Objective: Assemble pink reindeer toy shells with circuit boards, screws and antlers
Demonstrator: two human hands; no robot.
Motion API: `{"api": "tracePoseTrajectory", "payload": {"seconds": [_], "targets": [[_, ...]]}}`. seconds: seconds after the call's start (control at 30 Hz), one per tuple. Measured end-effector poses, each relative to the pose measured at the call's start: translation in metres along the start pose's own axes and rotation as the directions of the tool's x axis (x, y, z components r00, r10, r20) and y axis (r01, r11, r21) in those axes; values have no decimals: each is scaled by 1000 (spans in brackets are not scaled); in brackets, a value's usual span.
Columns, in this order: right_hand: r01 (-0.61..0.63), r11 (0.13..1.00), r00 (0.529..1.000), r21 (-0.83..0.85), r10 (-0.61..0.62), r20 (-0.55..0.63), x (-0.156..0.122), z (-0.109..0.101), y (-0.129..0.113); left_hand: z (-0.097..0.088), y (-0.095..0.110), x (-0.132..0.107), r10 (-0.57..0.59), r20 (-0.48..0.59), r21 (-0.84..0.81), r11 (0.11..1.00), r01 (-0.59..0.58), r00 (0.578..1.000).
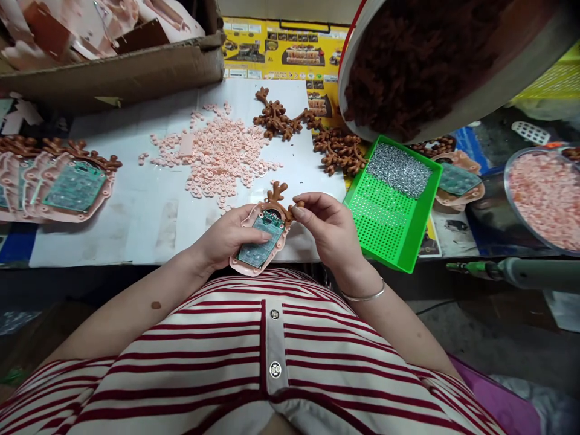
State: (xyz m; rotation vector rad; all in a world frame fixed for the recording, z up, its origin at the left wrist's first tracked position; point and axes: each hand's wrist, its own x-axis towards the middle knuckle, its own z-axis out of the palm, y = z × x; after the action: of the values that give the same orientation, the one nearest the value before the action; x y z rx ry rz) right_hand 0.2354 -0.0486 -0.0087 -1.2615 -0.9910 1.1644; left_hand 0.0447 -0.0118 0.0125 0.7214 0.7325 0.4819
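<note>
My left hand [233,235] grips a pink plastic housing [247,267] at its left side, thumb lying across the green circuit board [263,238] inside. A brown antler piece [277,194] sits along the top end of this housing. With thumb and fingers pinched, my right hand [324,226] holds the right end of the antler piece. Beyond both hands lies a spread heap of small pink plastic parts [222,151]. More brown antler pieces [281,121] are piled behind, to the right of the heap.
A green perforated tray [385,223] holds small metal screws [399,169]. Housings with boards [75,187] stand in a row at left. A cardboard box [136,75] and a tilted tub [453,115] of brown parts stand behind. At right are a metal bowl [507,181] and an electric screwdriver [534,273].
</note>
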Motion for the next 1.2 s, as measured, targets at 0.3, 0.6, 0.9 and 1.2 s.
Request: {"api": "tracePoseTrajectory", "payload": {"seconds": [0.3, 0.6, 0.9, 1.2], "targets": [[329, 877, 943, -350, -325, 72, -4, -1, 6, -6, 0, -2, 23, 3, 35, 999, -23, 1000], [-87, 996, 957, 36, 74, 279, 6, -8, 1, -10, -2, -3, -70, 62, 56, 996, 67, 996], [-172, 976, 940, 131, 122, 319, 13, 5, -11, -4, -1, -5, -143, 78, 122, 984, 133, 987], [-62, 998, 954, -31, 69, 291, 10, 4, -5, -5, -3, -2, -142, 1, 197, 970, 139, 990]]}}
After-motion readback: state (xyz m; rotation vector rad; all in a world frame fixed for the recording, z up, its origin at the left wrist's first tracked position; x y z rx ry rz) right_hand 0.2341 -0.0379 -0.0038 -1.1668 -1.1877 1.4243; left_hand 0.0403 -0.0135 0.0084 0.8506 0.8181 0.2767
